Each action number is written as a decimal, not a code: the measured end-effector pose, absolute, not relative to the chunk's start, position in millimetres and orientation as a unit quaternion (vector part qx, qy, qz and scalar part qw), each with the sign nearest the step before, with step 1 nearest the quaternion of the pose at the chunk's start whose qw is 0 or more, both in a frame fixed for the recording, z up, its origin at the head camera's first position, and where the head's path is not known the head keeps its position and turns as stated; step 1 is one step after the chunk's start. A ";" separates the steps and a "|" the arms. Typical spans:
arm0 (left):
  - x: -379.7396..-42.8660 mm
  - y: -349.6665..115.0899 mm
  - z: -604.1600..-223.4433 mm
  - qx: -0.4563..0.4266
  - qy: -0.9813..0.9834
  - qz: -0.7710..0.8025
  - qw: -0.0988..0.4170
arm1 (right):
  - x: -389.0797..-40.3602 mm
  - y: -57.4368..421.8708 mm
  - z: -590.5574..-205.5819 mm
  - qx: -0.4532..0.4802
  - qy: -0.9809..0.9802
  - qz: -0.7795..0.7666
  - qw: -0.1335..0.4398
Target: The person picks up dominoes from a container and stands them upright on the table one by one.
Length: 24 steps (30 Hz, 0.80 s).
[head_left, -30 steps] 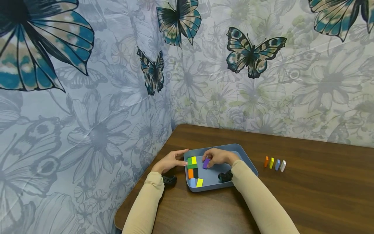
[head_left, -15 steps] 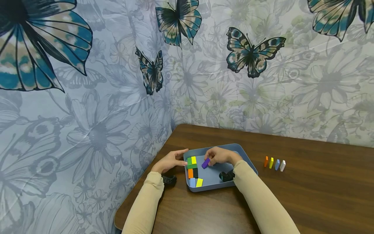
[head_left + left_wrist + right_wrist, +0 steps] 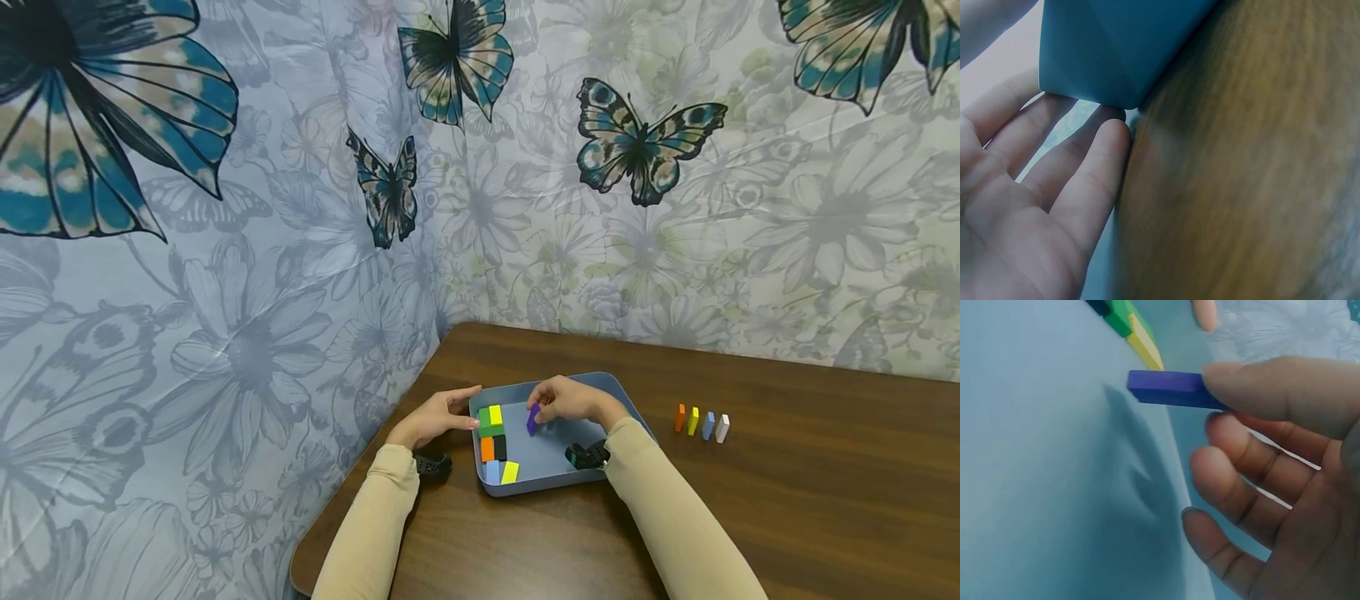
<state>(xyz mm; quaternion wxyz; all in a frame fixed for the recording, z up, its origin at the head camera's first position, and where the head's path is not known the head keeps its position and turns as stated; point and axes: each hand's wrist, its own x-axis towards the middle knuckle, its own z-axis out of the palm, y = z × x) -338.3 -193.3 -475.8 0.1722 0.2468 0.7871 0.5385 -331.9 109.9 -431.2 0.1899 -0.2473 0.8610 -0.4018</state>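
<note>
My right hand (image 3: 573, 400) pinches a purple domino-like block (image 3: 533, 419) between thumb and fingers, over the blue-grey tray (image 3: 558, 481). In the right wrist view the purple block (image 3: 1166, 387) juts from the thumb tip, its shadow on the tray floor. My left hand (image 3: 435, 419) rests against the tray's left end with fingers fairly straight; in the left wrist view its fingertips (image 3: 1113, 128) touch the tray wall (image 3: 1110, 50). Along the tray's left side lie green (image 3: 491, 431), yellow (image 3: 496, 414), orange (image 3: 487, 450), black (image 3: 500, 448) and light blue (image 3: 492, 472) blocks, plus another yellow block (image 3: 510, 472).
To the right of the tray, an orange block (image 3: 680, 418), a yellow block (image 3: 693, 420), a blue block (image 3: 708, 426) and a white block (image 3: 722, 428) stand in a row on the wooden table (image 3: 825, 483). Butterfly-patterned walls (image 3: 480, 208) rise behind and left.
The right hand has shifted slightly right with the purple block and turned it from slanted to more upright. The left hand keeps its place at the tray.
</note>
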 end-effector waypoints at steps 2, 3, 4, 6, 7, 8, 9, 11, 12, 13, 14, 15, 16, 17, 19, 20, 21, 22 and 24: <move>-338.0 -193.5 -476.1 0.247 0.787 0.538 0.173 | -329.4 111.3 -430.1 -0.247 0.863 -0.401 0.185; -337.9 -193.6 -476.1 0.248 0.787 0.538 0.172 | -328.3 112.0 -429.4 -0.246 0.864 -0.399 0.181; -337.8 -193.7 -476.1 0.248 0.788 0.537 0.172 | -327.3 112.7 -428.8 -0.247 0.866 -0.397 0.176; -337.6 -193.7 -475.9 0.249 0.788 0.536 0.171 | -325.7 114.1 -427.3 -0.249 0.869 -0.395 0.167; -337.6 -193.7 -475.8 0.250 0.788 0.536 0.172 | -324.8 114.8 -426.2 -0.249 0.869 -0.394 0.164; -337.7 -193.6 -475.6 0.250 0.787 0.537 0.172 | -324.0 115.4 -424.9 -0.252 0.870 -0.393 0.160; -337.7 -193.6 -475.3 0.251 0.786 0.538 0.172 | -323.0 116.2 -423.4 -0.255 0.870 -0.392 0.157; -338.1 -194.3 -475.8 0.252 0.785 0.539 0.174 | -320.8 116.8 -420.9 -0.258 0.868 -0.395 0.154; -338.3 -194.6 -476.0 0.252 0.784 0.540 0.174 | -320.0 117.1 -419.6 -0.260 0.868 -0.394 0.152; -338.5 -195.0 -476.2 0.251 0.783 0.541 0.174 | -319.3 117.3 -418.7 -0.263 0.867 -0.395 0.150; -338.7 -195.3 -476.4 0.252 0.783 0.542 0.174 | -318.6 117.6 -417.8 -0.264 0.866 -0.397 0.149; -339.0 -195.6 -476.7 0.252 0.782 0.542 0.174 | -317.9 117.9 -417.1 -0.265 0.866 -0.398 0.146; -339.5 -195.9 -477.0 0.253 0.782 0.543 0.174 | -317.3 118.4 -416.5 -0.265 0.866 -0.400 0.143; -339.8 -196.1 -477.2 0.254 0.781 0.544 0.174 | -316.4 118.9 -415.9 -0.265 0.865 -0.402 0.140; -340.6 -196.7 -477.5 0.256 0.779 0.544 0.176 | -314.4 119.9 -415.2 -0.264 0.866 -0.404 0.132; -341.0 -197.1 -477.5 0.259 0.779 0.543 0.177 | -313.1 120.5 -414.9 -0.264 0.867 -0.404 0.127; -341.4 -197.4 -477.4 0.260 0.778 0.544 0.179 | -311.5 121.0 -414.5 -0.263 0.867 -0.405 0.122; -341.8 -197.9 -477.4 0.261 0.777 0.543 0.180 | -309.9 121.5 -414.1 -0.262 0.867 -0.407 0.118; -342.3 -199.3 -477.1 0.262 0.778 0.542 0.182 | -307.5 122.3 -414.2 -0.265 0.866 -0.409 0.107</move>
